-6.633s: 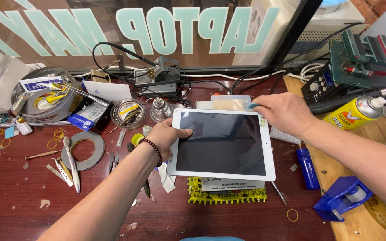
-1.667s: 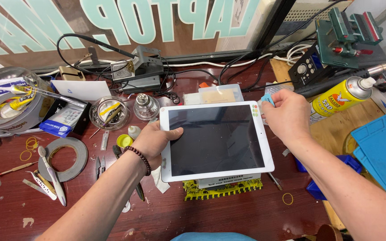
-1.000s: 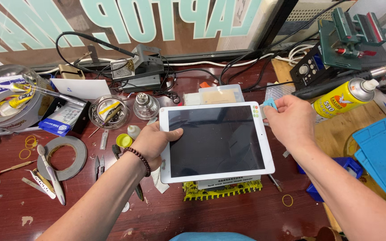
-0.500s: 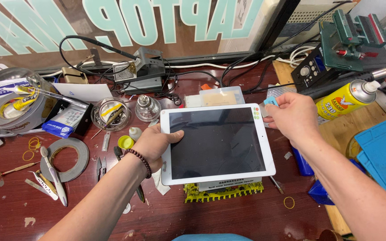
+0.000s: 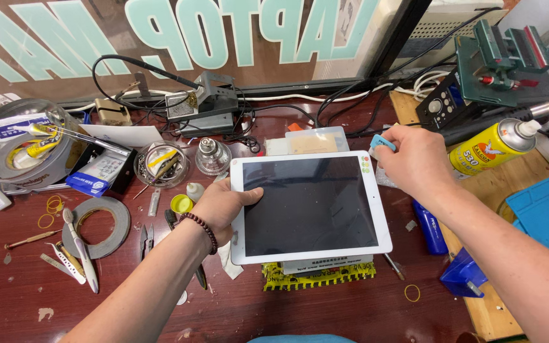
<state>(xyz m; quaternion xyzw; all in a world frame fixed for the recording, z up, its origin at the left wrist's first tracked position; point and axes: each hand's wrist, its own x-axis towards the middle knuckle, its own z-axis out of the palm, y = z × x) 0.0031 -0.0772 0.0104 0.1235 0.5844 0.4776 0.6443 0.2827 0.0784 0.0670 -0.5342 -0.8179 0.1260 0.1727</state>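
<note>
The white tablet (image 5: 312,206) lies flat and face up, its dark screen unlit, resting on a pale block over a yellow toothed pad (image 5: 319,277) on the dark red counter (image 5: 325,311). The left hand (image 5: 223,206) grips the tablet's left edge, thumb laid on the glass and the fingers (image 5: 206,202) curled under the side, so it holds the tablet steady. The right hand (image 5: 414,162) sits at the upper right corner, its fingers pinched closed on a small light-blue pick (image 5: 382,142) whose tip is just at the corner seam (whether it has gone under the glass cannot be told).

Judging by how things lie, the work on the screen is barely begun: the glass looks fully seated all round, no gap shows along any edge, and only this one corner is being addressed. The other edges and any lifting of the panel seem left to do.

Left of the left-hand fingers lie a roll of black tape (image 5: 96,225), a toothbrush (image 5: 81,248), tweezers and a small yellow cap (image 5: 180,204). Beyond them stands a glass dish of tools (image 5: 160,164) and a soldering stand (image 5: 201,101). Right of the right-hand fingers a yellow spray can (image 5: 494,146) lies on a wooden board, with a blue mat (image 5: 548,213) nearer the person
</note>
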